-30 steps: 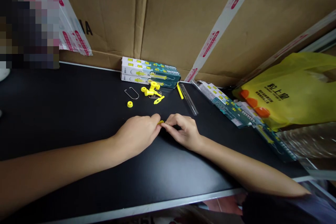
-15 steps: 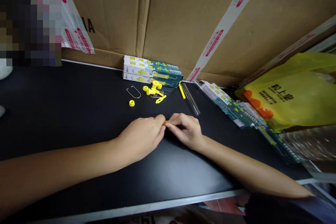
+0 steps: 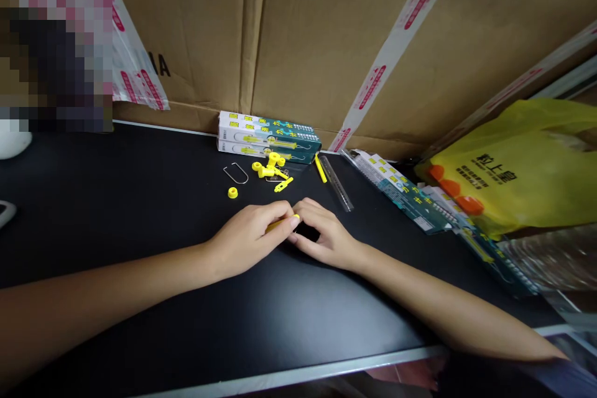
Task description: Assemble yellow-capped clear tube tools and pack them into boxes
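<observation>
My left hand (image 3: 252, 236) and my right hand (image 3: 321, 236) meet at the middle of the black table (image 3: 116, 211), fingertips touching. Between the left fingers a small yellow plastic part (image 3: 280, 222) shows; both hands pinch around it. What the right fingers hold beyond that is hidden. Just behind the hands lie loose yellow parts (image 3: 270, 172), a yellow ring (image 3: 232, 193), a bent wire clip (image 3: 236, 172), a yellow stick (image 3: 319, 169) and a clear tube (image 3: 336, 184).
Two printed boxes (image 3: 268, 138) lie stacked against the cardboard cartons (image 3: 303, 31) at the back. More flat printed packs (image 3: 401, 189) fan out to the right, beside a yellow plastic bag (image 3: 517, 168). The table's front edge (image 3: 289, 376) runs along the bottom.
The hands have closed tighter together, and the yellow part now lies more under the left fingers. The view shifted slightly.
</observation>
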{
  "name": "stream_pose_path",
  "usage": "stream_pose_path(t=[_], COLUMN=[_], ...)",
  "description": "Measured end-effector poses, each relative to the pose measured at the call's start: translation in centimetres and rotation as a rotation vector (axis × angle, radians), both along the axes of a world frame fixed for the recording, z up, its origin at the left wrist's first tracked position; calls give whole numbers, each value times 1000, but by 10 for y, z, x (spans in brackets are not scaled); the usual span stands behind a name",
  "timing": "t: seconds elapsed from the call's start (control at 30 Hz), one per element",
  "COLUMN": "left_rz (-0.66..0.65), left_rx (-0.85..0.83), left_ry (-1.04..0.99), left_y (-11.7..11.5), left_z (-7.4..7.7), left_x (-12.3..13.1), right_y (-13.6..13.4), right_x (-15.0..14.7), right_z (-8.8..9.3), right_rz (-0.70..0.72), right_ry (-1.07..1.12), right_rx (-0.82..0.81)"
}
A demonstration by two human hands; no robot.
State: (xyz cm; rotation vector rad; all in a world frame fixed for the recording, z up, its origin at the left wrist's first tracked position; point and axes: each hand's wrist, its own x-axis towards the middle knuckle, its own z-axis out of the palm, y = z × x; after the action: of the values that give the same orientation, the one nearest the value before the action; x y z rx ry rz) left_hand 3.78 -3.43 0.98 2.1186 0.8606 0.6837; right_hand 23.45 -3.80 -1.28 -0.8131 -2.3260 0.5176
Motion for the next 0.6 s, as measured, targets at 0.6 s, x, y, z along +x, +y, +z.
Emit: stream_pose_path(t=[0.6], left_rz=[35], left_rx=[546], left_ry=[265], left_y=[19], left_z=[-17], left_x=[-7], right_y=[14], right_x=[8], right_z=[-7], right_rz=[-60], right_ry=[561], right_rx=[-600])
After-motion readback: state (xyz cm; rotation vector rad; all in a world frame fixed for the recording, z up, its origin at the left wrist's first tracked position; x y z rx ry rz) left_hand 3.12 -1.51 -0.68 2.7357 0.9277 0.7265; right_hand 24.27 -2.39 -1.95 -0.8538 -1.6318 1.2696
